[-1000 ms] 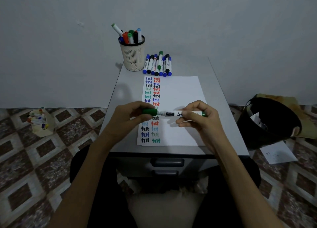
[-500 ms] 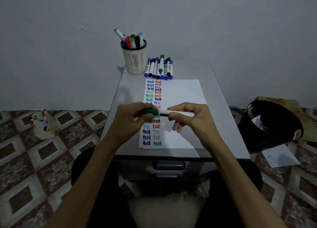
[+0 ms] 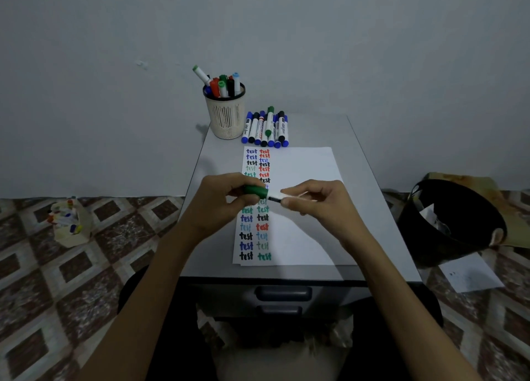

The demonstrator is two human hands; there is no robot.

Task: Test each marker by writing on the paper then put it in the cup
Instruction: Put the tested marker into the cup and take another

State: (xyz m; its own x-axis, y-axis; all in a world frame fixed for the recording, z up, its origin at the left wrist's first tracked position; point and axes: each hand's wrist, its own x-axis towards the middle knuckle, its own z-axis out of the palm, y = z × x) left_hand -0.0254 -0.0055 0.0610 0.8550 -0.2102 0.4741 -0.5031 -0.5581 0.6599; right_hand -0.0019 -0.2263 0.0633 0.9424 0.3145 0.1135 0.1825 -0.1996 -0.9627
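Note:
My left hand (image 3: 222, 201) grips the green cap (image 3: 256, 191) of a white marker, and my right hand (image 3: 317, 201) holds the marker's barrel (image 3: 298, 195). Both hover over the white paper (image 3: 304, 180), which carries two columns of "test" words in several colours. The cap sits at the marker's tip; I cannot tell whether it is fully seated. A beige mesh cup (image 3: 226, 115) with several markers in it stands at the desk's back left. A row of capped markers (image 3: 266, 128) lies beside it.
The small grey desk (image 3: 370, 208) has drawers below its front edge. A black bin (image 3: 450, 223) stands on the floor to the right, with a loose sheet (image 3: 470, 271) near it. A small box of markers (image 3: 70, 223) sits on the tiled floor at left.
My right hand has slid left along the barrel toward the cap, so the barrel is now mostly hidden. The view has tipped slightly downward.

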